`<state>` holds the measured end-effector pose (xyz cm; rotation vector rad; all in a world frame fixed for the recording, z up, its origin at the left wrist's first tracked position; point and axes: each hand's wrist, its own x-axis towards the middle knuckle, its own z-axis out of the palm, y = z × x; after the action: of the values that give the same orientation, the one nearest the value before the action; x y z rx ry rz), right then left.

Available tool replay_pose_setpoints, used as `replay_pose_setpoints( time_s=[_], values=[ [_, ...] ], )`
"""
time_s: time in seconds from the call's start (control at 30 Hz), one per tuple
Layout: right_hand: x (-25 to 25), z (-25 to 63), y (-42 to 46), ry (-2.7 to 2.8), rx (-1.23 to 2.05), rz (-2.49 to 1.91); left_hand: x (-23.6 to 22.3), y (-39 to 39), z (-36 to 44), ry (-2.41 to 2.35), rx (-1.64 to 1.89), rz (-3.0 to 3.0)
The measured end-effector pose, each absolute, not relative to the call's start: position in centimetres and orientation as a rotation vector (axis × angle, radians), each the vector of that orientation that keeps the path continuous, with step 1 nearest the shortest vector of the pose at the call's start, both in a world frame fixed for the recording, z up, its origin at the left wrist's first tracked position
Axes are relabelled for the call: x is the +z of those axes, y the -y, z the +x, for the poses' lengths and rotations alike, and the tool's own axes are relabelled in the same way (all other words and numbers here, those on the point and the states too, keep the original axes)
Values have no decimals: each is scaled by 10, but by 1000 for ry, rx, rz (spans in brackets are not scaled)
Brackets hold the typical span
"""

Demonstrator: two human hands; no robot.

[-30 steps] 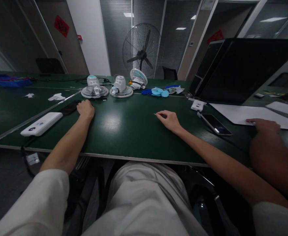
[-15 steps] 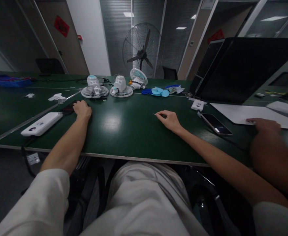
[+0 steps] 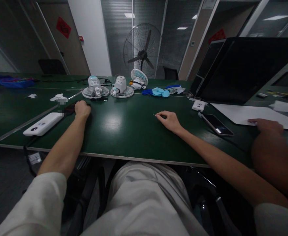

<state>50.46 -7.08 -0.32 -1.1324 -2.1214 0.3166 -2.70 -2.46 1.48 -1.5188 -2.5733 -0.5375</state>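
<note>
My left hand (image 3: 82, 109) rests at the left of the green table, its fingers curled and closed against a dark flat object (image 3: 70, 108). My own hand hides most of the fingertips, so what they grip cannot be made out. Further right, my right hand (image 3: 169, 120) is closed in a pinch just over the tabletop. A tiny thin pale piece (image 3: 155, 115), like a pin, sticks out from between thumb and forefinger. Left of my left hand lies a long white device (image 3: 43, 124).
Two white fan heads (image 3: 95, 91) (image 3: 122, 91) lie face down behind, beside a tilted third fan (image 3: 139, 79). Light-blue fan blades (image 3: 160, 92) lie near. At right are a phone (image 3: 217, 124), a white box (image 3: 199, 105), a big black monitor (image 3: 242, 68) and another person's hand (image 3: 265, 125) on white paper (image 3: 235, 113).
The view has shifted slightly. My left hand has turned a little, its fingers more tucked in. My right hand keeps the same pinch.
</note>
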Motion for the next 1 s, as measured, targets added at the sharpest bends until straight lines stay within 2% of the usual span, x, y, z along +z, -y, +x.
replay_pose_setpoints(
  time_s=[0.47, 0.73, 1.0],
  values=[
    [-1, 504, 74, 2131, 370, -1132, 21, 18, -32, 2724, -870, -1441],
    [-3, 507, 71, 2140, 392, -1127, 19, 17, -39, 2776, -805, -1412],
    [-4, 506, 69, 2142, 379, -1115, 14, 18, -49, 2596, -735, -1479]
  ],
)
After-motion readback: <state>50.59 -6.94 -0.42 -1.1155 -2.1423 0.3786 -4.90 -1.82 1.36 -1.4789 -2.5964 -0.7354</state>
